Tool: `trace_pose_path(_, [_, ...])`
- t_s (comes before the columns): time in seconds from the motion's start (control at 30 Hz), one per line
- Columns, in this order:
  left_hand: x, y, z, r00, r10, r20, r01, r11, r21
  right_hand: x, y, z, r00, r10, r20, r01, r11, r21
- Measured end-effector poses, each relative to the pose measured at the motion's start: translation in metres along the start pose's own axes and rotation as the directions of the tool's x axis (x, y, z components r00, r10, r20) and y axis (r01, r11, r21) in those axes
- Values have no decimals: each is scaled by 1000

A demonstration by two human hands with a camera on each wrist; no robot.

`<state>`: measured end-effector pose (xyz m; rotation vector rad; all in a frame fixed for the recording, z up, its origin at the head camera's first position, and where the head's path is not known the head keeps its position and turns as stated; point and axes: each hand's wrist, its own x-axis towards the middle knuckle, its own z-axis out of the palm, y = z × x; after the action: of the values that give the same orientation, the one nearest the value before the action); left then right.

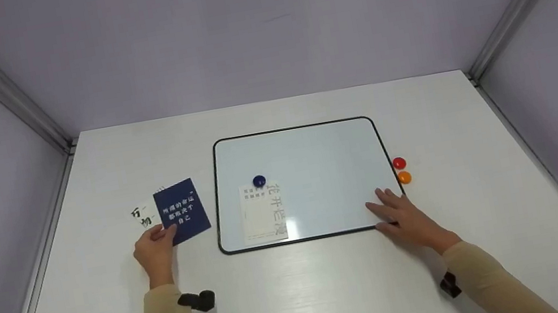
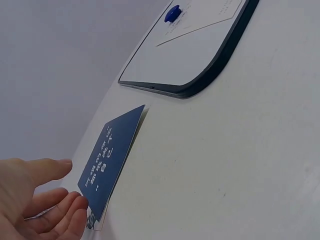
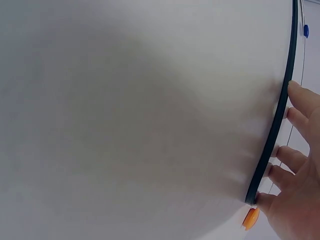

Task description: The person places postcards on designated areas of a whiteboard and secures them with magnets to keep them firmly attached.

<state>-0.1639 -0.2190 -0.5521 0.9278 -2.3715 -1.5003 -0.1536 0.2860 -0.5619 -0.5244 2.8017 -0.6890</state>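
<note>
1. While the left hand is at the lower left edge of the blue card, its thumb and fingers are parted; we see a gap between thumb and card from the left wrist. Fingertips probably touch the card, but we can't be sure from these angles.
2. Blue card is on the table, left of the board, partly covering a white card with black writing.
3. Right hand has fingers spread at the board's lower right corner; we see fingertips along the dark rim.
4. Board's lower left part carries a paler card, blue magnet on its top edge.
5. Red magnet and orange magnet sit just beside the board's right edge.
</note>
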Motion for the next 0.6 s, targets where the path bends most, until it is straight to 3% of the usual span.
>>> trace_pose_path(0.17, [-1, 3, 0, 995, -81, -62, 80, 997, -21, 1, 0, 0, 1000, 20, 15, -20, 1000, -3])
trace_pose_path(0.37, [2, 3, -1, 988, -149, -42, 149, 989, 2, 1, -1, 0, 1000, 25, 18, -25, 999, 23])
trace_pose_path(0.6, [6, 3, 5, 987, -156, -41, 158, 987, 43, -1, -1, -1, 1000, 18, 12, -18, 999, 39])
